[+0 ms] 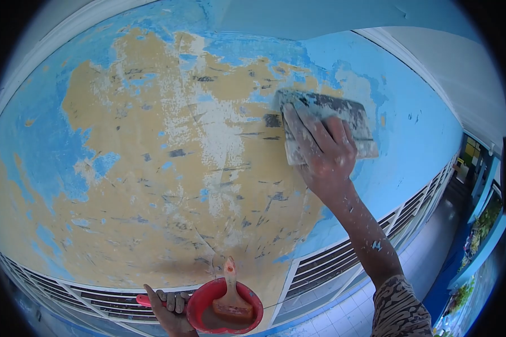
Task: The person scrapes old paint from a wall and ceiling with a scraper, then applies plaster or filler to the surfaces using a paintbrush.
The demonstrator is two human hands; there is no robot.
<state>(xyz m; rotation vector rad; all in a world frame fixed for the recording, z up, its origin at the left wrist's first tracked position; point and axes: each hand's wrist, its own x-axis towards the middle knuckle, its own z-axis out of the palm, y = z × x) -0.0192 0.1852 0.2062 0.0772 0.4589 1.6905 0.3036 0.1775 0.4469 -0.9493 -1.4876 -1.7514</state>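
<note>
My right hand (326,151) is closed on a wide, putty-smeared plastering trowel (351,115). Its blade lies against the wall (135,196), near the border between a bare yellowish patch and light blue paint. Low in the view, my left hand (174,314) wraps round the handle (144,300) of a red plastic dipper (194,309). Greyish-brown liquid (211,320) sits in the dipper. A wide paintbrush (229,292) stands in it, bristles down, with its handle leaning on the rim. White residue coats the fingers of my right hand.
White streaks (213,135) and dark scrapes mark the wall's peeled patch. Below run louvered windows (331,275) with pale frames. A white moulding (416,62) edges the wall above. To the right are a tiled walkway (343,314), a blue railing (478,247) and plants (483,224).
</note>
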